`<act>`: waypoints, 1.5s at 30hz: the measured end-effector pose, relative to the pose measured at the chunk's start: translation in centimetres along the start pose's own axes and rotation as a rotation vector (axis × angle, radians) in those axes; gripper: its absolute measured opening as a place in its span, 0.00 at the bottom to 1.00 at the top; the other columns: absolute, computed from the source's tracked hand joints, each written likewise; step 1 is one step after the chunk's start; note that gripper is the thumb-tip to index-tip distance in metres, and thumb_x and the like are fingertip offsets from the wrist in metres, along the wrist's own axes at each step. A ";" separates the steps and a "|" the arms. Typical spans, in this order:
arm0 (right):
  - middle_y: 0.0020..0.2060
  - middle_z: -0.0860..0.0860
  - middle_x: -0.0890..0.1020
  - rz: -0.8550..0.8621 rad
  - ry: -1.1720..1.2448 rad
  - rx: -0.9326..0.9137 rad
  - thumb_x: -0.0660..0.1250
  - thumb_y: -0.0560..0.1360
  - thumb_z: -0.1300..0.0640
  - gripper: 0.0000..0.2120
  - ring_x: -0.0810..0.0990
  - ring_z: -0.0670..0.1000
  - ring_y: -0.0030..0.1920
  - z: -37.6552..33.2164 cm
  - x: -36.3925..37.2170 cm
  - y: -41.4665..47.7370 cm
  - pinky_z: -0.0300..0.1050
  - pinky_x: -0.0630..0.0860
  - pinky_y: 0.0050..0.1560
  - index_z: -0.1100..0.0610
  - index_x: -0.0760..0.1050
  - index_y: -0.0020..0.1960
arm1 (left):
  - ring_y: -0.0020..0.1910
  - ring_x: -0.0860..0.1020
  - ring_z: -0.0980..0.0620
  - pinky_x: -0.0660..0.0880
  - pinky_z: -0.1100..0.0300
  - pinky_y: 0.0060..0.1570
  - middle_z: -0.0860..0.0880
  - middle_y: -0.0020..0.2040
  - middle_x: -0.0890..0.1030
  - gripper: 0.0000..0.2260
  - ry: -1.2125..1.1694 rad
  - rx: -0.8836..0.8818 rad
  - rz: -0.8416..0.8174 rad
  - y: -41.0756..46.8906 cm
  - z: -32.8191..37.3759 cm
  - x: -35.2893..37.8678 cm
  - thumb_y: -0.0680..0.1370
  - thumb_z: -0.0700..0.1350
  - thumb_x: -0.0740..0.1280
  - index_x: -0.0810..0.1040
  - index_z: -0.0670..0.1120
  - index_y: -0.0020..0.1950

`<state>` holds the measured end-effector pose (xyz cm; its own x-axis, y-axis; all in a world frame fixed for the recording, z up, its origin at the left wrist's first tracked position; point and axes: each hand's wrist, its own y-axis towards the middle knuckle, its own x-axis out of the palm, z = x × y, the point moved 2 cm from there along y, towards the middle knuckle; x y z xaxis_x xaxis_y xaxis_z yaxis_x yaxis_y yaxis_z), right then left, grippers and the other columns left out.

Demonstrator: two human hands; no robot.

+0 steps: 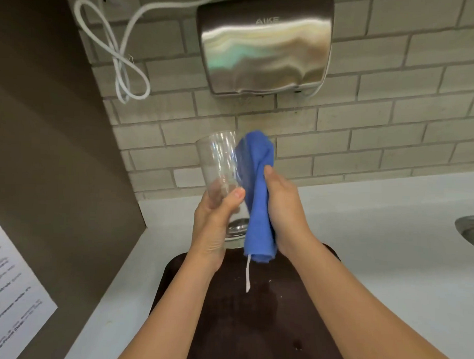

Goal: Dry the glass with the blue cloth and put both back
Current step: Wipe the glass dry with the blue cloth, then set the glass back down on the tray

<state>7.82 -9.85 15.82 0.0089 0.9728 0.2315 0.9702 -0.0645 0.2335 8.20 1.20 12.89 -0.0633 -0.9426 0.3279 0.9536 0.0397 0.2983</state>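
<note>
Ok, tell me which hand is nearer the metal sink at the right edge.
Right. The right hand, gripping the blue cloth, is left of the sink; the left hand, holding the glass, is farther left.

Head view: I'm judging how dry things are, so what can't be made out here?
All in the head view:
- glass: remaining wetness, clear wall too blurred; its lower part covered by the left hand.
- right hand: its fingers hidden behind the blue cloth.
- paper notice: cut by left edge, print blurred.
- sink: cut by right edge.
</note>
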 end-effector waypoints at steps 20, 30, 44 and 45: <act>0.34 0.55 0.86 0.024 0.600 0.545 0.56 0.78 0.52 0.15 0.85 0.52 0.34 5.4 -10.0 -2.1 0.44 0.81 0.30 0.61 0.73 0.55 | 0.57 0.72 0.57 0.73 0.74 0.45 0.56 0.57 0.73 0.36 0.381 0.057 0.162 -2.5 -6.2 -2.5 0.61 0.38 0.78 0.63 0.56 0.61; 0.39 0.54 0.85 0.010 0.761 0.526 0.57 0.76 0.51 0.16 0.84 0.52 0.38 4.7 -13.8 -4.7 0.43 0.82 0.36 0.60 0.77 0.53 | 0.61 0.70 0.53 0.67 0.60 0.59 0.51 0.61 0.70 0.39 0.568 -0.145 0.182 -4.0 -10.7 -2.8 0.60 0.39 0.78 0.59 0.50 0.63; 0.45 0.54 0.82 0.056 0.710 0.539 0.58 0.76 0.51 0.16 0.83 0.52 0.40 4.7 -14.9 -5.9 0.44 0.80 0.42 0.60 0.76 0.56 | 0.57 0.73 0.50 0.68 0.61 0.52 0.46 0.58 0.72 0.34 0.518 -0.145 0.219 -4.5 -13.9 -2.8 0.60 0.35 0.78 0.61 0.51 0.56; 0.43 0.54 0.83 0.056 0.714 0.536 0.58 0.76 0.52 0.15 0.83 0.52 0.39 4.7 -14.9 -5.9 0.44 0.81 0.41 0.60 0.76 0.54 | 0.57 0.74 0.50 0.68 0.61 0.52 0.46 0.58 0.73 0.34 0.515 -0.141 0.225 -4.5 -14.1 -2.8 0.60 0.35 0.78 0.61 0.50 0.56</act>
<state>3.07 -22.95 6.51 0.0806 0.5894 0.8038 0.9571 0.1793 -0.2275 8.24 -1.02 -1.96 0.2636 -0.9572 -0.1197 0.9592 0.2470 0.1376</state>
